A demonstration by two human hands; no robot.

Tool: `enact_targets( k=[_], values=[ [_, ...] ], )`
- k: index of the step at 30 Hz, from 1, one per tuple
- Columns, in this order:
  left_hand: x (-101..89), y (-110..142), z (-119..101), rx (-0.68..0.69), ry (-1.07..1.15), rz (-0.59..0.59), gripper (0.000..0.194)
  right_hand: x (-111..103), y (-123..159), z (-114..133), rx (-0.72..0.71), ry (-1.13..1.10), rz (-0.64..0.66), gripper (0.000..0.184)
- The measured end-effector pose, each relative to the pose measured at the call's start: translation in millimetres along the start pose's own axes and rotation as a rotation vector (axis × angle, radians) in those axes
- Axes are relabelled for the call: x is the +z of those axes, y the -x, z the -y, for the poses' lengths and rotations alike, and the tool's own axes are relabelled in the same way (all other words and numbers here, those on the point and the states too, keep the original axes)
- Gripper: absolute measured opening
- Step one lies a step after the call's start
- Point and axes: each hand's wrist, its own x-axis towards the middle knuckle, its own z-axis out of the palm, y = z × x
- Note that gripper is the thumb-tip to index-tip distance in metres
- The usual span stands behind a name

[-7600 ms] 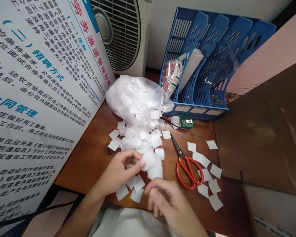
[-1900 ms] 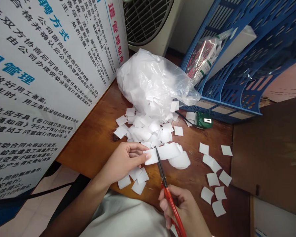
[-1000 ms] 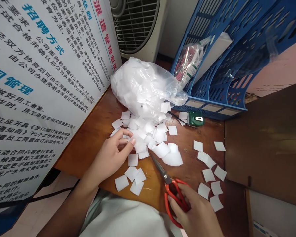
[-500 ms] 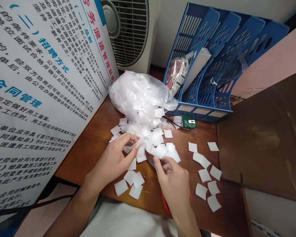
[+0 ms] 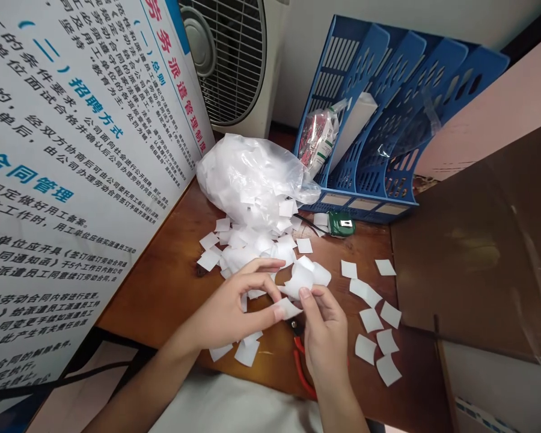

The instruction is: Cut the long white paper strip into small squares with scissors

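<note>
My left hand point(image 5: 234, 310) and my right hand point(image 5: 325, 335) meet over the wooden desk point(image 5: 166, 288) and together pinch a curled white paper strip point(image 5: 303, 278). The left thumb and fingers hold its near end, and the right fingertips hold it just beside them. Red-handled scissors point(image 5: 300, 368) lie on the desk under my right hand, mostly hidden. A pile of small white paper squares point(image 5: 252, 243) spills toward my hands from a clear plastic bag point(image 5: 247, 177) behind.
More cut squares point(image 5: 372, 316) lie scattered at the right. A blue file rack point(image 5: 388, 120) holding a packet stands at the back, with a small green device point(image 5: 341, 224) in front. A printed board point(image 5: 63, 150) leans at left, a fan point(image 5: 228, 60) behind, a brown panel point(image 5: 478, 240) at right.
My right hand put the scissors down on the desk and came up to the paper strip. My left hand left the pile and took hold of the strip's end.
</note>
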Motion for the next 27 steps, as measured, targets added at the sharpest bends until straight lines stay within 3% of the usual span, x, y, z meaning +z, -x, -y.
enact_targets(
  k=[4,10,12,15,20,27],
  values=[
    [12.7,-10,8,-0.072,0.132,-0.024,0.016,2,3,-6,0.01,-0.082,0.023,0.028],
    [16.4,-13,12,-0.114,0.016,-0.082,0.014,1,4,-3,0.028,-0.12,0.07,0.027],
    [18.0,-13,12,-0.122,0.046,-0.123,0.012,2,4,-3,0.04,-0.149,0.052,0.025],
    [23.6,-13,15,-0.162,0.171,-0.16,0.03,3,3,-6,0.057,-0.246,-0.007,0.021],
    [33.6,-12,17,-0.192,0.318,-0.158,0.021,5,1,-10,0.079,-0.379,-0.039,0.02],
    [28.5,-11,10,-0.218,0.363,-0.185,0.026,1,-1,-7,0.124,-0.416,0.037,0.018]
  ],
)
